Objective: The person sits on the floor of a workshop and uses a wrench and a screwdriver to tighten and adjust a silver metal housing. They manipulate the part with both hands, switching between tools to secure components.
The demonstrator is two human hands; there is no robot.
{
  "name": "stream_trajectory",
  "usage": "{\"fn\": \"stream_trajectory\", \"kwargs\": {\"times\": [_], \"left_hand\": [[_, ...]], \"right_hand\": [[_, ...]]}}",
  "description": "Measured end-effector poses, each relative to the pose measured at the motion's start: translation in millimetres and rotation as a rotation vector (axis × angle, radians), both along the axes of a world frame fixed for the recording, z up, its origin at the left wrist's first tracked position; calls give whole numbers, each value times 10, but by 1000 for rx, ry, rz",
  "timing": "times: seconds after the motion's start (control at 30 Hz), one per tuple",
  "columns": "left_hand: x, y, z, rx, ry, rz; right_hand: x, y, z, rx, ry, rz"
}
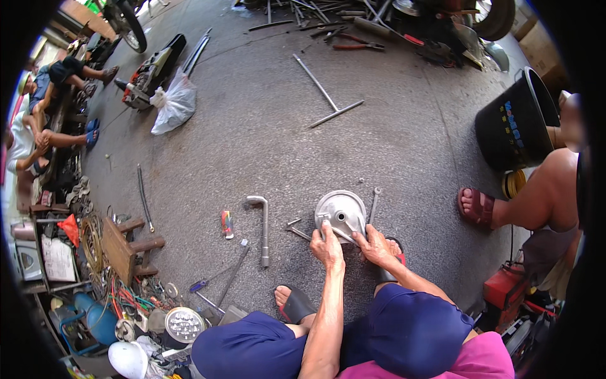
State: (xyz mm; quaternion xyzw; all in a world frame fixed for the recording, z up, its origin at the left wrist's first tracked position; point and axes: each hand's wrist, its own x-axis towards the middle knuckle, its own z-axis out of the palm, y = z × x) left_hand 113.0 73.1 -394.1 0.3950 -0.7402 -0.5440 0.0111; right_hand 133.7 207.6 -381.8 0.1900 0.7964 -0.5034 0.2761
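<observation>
Nearest you are your own knees, and just past your feet both your hands are on the silver metal disc (341, 207). Your left hand (328, 248) grips its lower left rim, thumb on top; your right hand (377, 245) is closed at the lower right rim, beside a slim bar across the face. Whether the disc touches the floor (404, 151), you cannot tell from here.

The handling looks partway: the disc is in your grip, while bolts (295, 228) lie loose to its left and a wrench (375, 205) lies to its right. How much is left doesn't show.

Your left side is tighter, with the screwdriver (198, 285), the L-shaped wrench (264, 234) and the wooden stool (121, 249) bounding it. To the right, you have floor up to a co-worker's sandalled foot (478, 207). Ahead, the widest room runs to the T-handle (328, 95), with the plastic bag (173, 106) and black bucket (508, 126) at its sides and scrap metal parts (315, 14) beyond.
</observation>
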Motion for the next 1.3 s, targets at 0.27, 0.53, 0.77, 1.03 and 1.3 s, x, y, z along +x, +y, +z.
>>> {"fn": "stream_trajectory", "kwargs": {"times": [0.27, 0.53, 0.77, 1.03, 1.3], "left_hand": [[-81, -155, 80, -176, 24, -141], [119, -348, -244, 143, 142, -53], [-88, -246, 283, 644, -116, -23], [-90, -233, 329, 555, -86, -18], [-97, -217, 293, 592, -121, 53]], "right_hand": [[16, -177, 83, 1, 64, -42], [26, -322, 119, -20, 72, 13], [-19, -59, -136, -7, 53, -61], [58, -74, -259, 196, 253, 49], [25, -122, -104, 222, 145, 39]]}}
